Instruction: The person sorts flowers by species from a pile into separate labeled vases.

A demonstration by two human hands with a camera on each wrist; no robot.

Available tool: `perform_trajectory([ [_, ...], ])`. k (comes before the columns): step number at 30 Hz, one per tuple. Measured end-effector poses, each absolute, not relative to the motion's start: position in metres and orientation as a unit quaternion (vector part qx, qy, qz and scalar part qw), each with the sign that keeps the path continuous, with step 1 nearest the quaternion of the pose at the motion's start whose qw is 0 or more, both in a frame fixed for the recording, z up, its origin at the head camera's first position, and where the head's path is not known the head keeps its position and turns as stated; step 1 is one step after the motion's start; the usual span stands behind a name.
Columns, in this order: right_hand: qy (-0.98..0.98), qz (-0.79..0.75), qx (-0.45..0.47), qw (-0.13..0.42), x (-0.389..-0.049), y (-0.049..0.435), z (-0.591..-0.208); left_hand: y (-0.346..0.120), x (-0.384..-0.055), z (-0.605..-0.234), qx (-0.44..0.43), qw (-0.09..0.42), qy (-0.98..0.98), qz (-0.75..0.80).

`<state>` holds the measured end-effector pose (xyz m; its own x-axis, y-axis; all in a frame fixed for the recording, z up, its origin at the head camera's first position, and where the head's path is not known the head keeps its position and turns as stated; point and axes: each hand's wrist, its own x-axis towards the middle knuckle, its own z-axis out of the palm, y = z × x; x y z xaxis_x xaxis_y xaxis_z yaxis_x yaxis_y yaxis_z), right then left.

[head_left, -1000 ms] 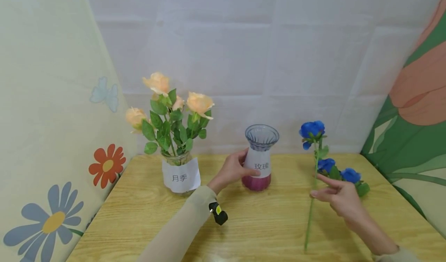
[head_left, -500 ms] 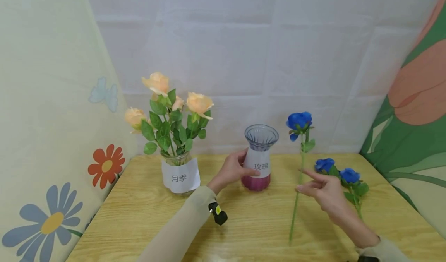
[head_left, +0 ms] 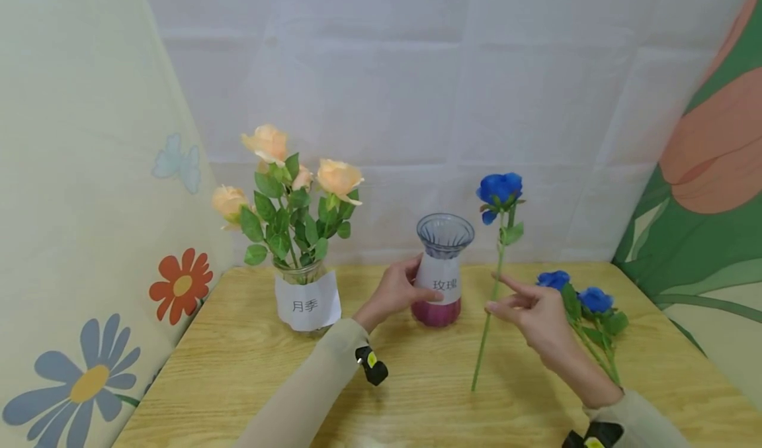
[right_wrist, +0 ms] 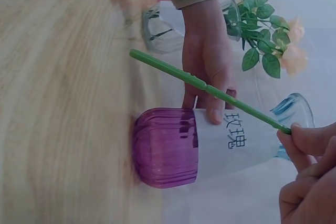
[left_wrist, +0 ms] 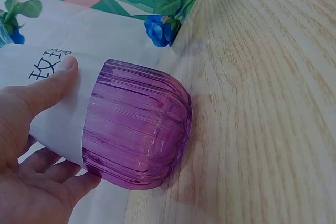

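Vase [head_left: 442, 269] stands gripped by left fingers [left_wrist: 81, 183], gap beside its rim [head_left: 445, 244], right fingers [head_left: 516, 284] pinching blue rose [head_left: 500, 190]

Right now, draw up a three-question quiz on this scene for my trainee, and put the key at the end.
1. True or false: nothing stands in the vase that the left hand holds.

2. Which part of the blue flower does the right hand pinch?
A. A petal
B. The stem
C. A leaf

3. In the head view, how many other blue blooms show at the right of the table?

Key:
1. True
2. B
3. Two
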<state>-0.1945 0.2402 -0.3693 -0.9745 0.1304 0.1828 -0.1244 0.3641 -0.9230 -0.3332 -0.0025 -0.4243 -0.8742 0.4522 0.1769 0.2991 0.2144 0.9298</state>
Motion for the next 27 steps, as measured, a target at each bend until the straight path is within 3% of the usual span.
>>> perform_trajectory([
  [8, -0.804, 0.567, 0.047, 0.175, -0.213, 0.233, -0.348, -0.003, -0.334, -0.425, 0.247, 0.065, 0.775, 0.578],
  [19, -0.731, 0.627, 0.091, 0.254, -0.248, 0.229, -0.284, -0.003, -0.334, -0.426, 0.253, 0.062, 0.771, 0.581],
  [27, -0.667, 0.683, 0.094, 0.281, -0.274, 0.226, -0.250, -0.003, -0.333, -0.424, 0.246, 0.066, 0.774, 0.580],
])
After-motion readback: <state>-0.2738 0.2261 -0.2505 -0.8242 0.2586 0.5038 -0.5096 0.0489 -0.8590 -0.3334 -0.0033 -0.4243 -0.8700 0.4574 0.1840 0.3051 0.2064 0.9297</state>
